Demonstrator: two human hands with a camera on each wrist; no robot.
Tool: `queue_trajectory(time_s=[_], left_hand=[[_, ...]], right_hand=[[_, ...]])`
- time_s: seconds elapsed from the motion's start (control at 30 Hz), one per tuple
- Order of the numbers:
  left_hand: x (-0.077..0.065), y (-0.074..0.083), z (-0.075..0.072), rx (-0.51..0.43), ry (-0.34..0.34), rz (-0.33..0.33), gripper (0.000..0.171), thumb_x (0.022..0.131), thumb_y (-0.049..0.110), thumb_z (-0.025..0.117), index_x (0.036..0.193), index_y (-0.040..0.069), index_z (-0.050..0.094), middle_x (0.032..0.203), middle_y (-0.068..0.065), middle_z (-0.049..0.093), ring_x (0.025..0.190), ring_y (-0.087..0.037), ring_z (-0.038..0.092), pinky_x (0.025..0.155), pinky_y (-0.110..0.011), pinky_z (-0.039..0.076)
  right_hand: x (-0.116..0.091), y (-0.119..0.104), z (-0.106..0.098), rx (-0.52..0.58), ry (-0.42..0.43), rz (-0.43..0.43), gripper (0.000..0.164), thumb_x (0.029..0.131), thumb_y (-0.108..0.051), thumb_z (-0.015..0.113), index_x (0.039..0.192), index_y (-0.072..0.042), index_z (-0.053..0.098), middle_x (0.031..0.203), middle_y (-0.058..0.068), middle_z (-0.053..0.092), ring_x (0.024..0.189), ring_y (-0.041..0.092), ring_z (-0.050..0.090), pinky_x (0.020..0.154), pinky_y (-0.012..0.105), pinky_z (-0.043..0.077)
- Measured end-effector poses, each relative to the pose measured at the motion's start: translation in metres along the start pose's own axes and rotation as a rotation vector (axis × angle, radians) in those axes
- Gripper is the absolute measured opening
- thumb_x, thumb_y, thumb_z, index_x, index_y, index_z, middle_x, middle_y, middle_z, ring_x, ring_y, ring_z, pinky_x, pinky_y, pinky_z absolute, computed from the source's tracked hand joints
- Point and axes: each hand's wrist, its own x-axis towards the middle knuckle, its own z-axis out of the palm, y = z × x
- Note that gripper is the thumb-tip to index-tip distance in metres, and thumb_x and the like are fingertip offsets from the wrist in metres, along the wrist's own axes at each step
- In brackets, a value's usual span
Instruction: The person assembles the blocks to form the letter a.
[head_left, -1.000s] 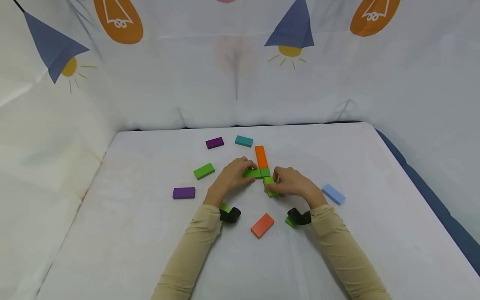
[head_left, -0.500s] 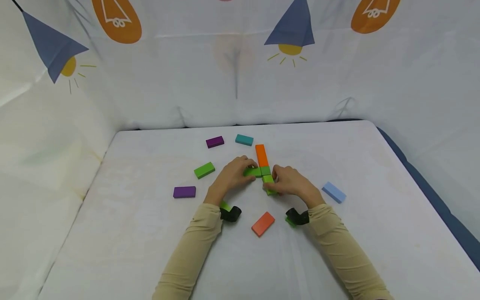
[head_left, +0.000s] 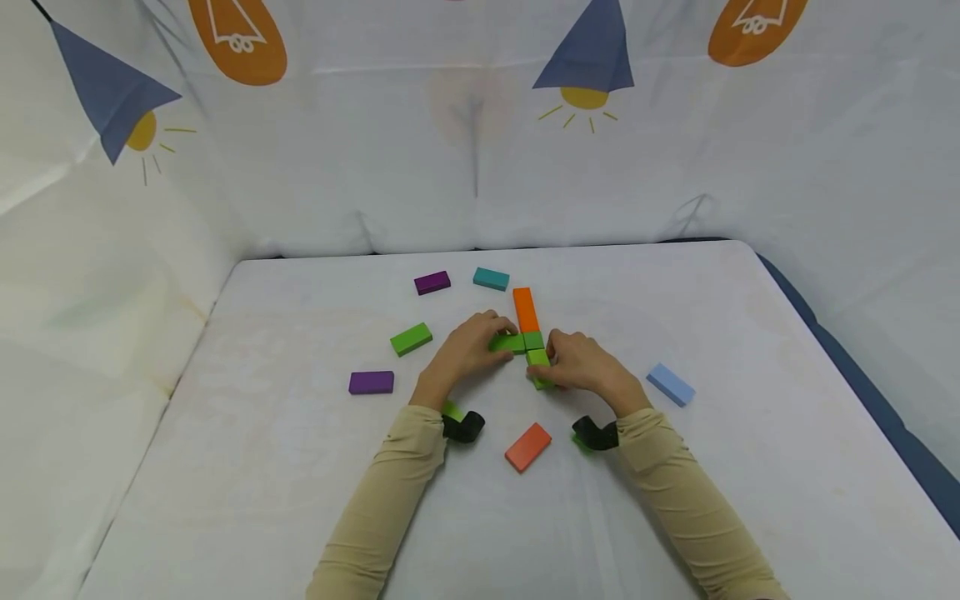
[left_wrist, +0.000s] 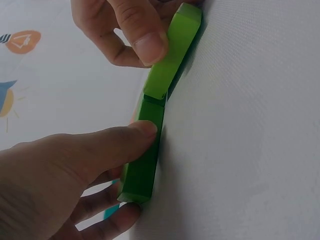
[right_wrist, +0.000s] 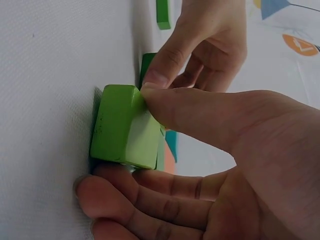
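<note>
My left hand (head_left: 472,346) holds a green block (left_wrist: 144,162), thumb on its near side and fingers behind and at its end. My right hand (head_left: 588,365) grips a lighter green block (right_wrist: 117,127) between thumb and fingers. Between these two sits a small green block face (head_left: 533,340), with an orange block (head_left: 526,310) stretching away behind it. In the left wrist view the two held blocks nearly meet at their ends, at a slight angle. Whether they touch is hard to tell. The fingers hide part of both.
Around the hands lie a purple block (head_left: 371,382), a green block (head_left: 411,339), a dark purple block (head_left: 432,282), a teal block (head_left: 491,278), a light blue block (head_left: 671,384) and a coral block (head_left: 528,447). Green blocks show partly under both wrists.
My right hand and its lighter green block have shifted very slightly left, against the small green block. The left hand keeps its hold in place. The head view has moved a little.
</note>
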Motion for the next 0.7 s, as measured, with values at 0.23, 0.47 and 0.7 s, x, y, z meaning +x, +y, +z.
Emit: queue_trajectory(time_s=[0.23, 0.47, 0.7], left_hand=[[0.0004, -0.0010, 0.0009, 0.007, 0.003, 0.009, 0.035, 0.085, 0.024, 0.071, 0.117, 0.017, 0.063, 0.110, -0.001, 0.060, 0.102, -0.017, 0.053, 0.096, -0.032, 0.046], [-0.0015, -0.0012, 0.0011, -0.003, 0.010, 0.012, 0.034, 0.085, 0.024, 0.071, 0.117, 0.016, 0.063, 0.109, -0.003, 0.060, 0.102, -0.018, 0.053, 0.096, -0.033, 0.045], [-0.0023, -0.0013, 0.0011, -0.008, 0.008, 0.018, 0.034, 0.085, 0.023, 0.071, 0.117, 0.015, 0.063, 0.109, -0.002, 0.060, 0.102, -0.017, 0.053, 0.096, -0.032, 0.045]], right_hand=[[-0.0013, 0.0002, -0.0010, -0.002, -0.004, -0.003, 0.041, 0.088, -0.040, 0.063, 0.101, -0.002, 0.054, 0.063, 0.005, 0.059, 0.056, 0.015, 0.053, 0.053, 0.026, 0.039], [-0.0009, 0.0006, -0.0001, -0.002, -0.008, -0.003, 0.037, 0.090, -0.038, 0.061, 0.099, -0.003, 0.055, 0.063, 0.005, 0.059, 0.055, 0.015, 0.053, 0.052, 0.026, 0.039], [-0.0007, 0.0012, 0.0021, -0.019, -0.003, -0.010, 0.033, 0.092, -0.037, 0.058, 0.094, -0.004, 0.056, 0.061, 0.004, 0.058, 0.054, 0.015, 0.051, 0.051, 0.025, 0.037]])
